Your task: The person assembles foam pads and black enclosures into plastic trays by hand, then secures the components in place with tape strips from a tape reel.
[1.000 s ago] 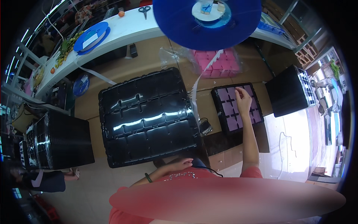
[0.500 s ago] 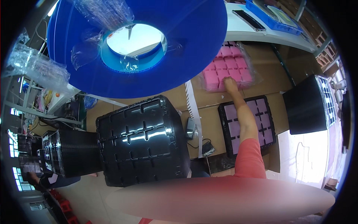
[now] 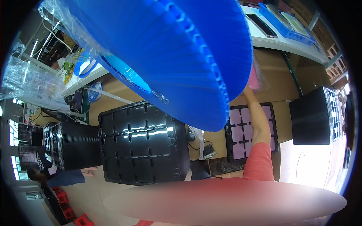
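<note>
My right forearm (image 3: pixel 259 118) reaches forward over a black blister tray (image 3: pixel 274 124) filled with lilac foam blocks (image 3: pixel 238 130). At its far end my right hand (image 3: pixel 247 91) is mostly covered by a big blue reel (image 3: pixel 196 81), so its fingers are hidden. Just beyond that hand, part of a clear plastic bag (image 3: pixel 263 79) and some pink foam blocks (image 3: pixel 253 78) show past the reel's edge. My left hand is out of the picture.
A large stack of black trays (image 3: pixel 141 147) stands left of centre, with another stack (image 3: pixel 77 147) behind it. More stacked trays (image 3: pixel 311 116) are at the right. A white shelf (image 3: pixel 284 44) holds a blue bin (image 3: pixel 292 32). Another person (image 3: pixel 64 177) is far left.
The blue reel has turned and swung right, now covering most of the pink foam and my right hand. My right arm has shifted slightly right in the picture.
</note>
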Tool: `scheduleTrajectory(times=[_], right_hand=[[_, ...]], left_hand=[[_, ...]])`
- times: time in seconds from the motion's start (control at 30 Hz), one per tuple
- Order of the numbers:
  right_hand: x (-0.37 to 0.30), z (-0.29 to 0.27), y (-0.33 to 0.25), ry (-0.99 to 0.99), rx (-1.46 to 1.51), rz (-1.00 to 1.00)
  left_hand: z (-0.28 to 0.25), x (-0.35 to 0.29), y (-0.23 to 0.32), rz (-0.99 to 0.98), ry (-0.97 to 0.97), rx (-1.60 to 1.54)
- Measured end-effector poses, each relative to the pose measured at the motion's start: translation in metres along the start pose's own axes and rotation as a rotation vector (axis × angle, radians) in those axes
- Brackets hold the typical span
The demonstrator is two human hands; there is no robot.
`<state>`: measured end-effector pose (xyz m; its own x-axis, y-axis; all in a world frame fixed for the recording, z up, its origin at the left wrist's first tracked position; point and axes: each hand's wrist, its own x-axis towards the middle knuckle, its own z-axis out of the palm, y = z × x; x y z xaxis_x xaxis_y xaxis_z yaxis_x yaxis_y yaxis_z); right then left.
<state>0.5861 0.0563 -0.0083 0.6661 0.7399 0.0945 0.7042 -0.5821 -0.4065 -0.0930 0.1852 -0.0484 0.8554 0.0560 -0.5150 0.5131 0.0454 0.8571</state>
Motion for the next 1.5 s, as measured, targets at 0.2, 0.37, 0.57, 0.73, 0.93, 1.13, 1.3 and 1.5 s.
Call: scheduleTrajectory(times=[0.2, 0.37, 0.57, 0.73, 0.93, 1.13, 1.3, 1.5], right_hand=[[0.013, -0.033, -0.008, 0.426, 0.251, 0.018], [-0.035, -0.091, -0.104, 1.121, 0.232, -0.041], [-0.198, -0.142, -0.239, 1.361, 0.244, -0.271], [-0.287, -0.125, -0.371, 1.218, 0.275, -0.802], [-0.330, -0.062, -0.484, 0.821, 0.055, -1.106], [-0.314, -0.018, -0.530, 0.950, -0.194, -0.601], [-0.287, -0.022, -0.548, 1.012, -0.268, -0.466], [-0.279, -0.051, -0.548, 1.122, -0.269, -0.464]], left_hand=[[0.017, -0.035, 0.058, 0.053, -0.013, -0.053], [0.024, -0.086, 0.098, 0.097, -0.025, -0.106], [-0.003, -0.149, 0.179, 0.100, -0.122, 0.143], [-0.027, -0.157, 0.237, 0.590, -0.140, 0.263], [-0.052, -0.132, 0.255, 0.783, -0.057, -0.475], [-0.114, -0.152, 0.257, 0.935, 0.185, -0.621], [-0.159, -0.171, 0.296, 1.101, 0.171, -0.500], [-0.174, -0.194, 0.309, 1.155, 0.209, -0.456]])
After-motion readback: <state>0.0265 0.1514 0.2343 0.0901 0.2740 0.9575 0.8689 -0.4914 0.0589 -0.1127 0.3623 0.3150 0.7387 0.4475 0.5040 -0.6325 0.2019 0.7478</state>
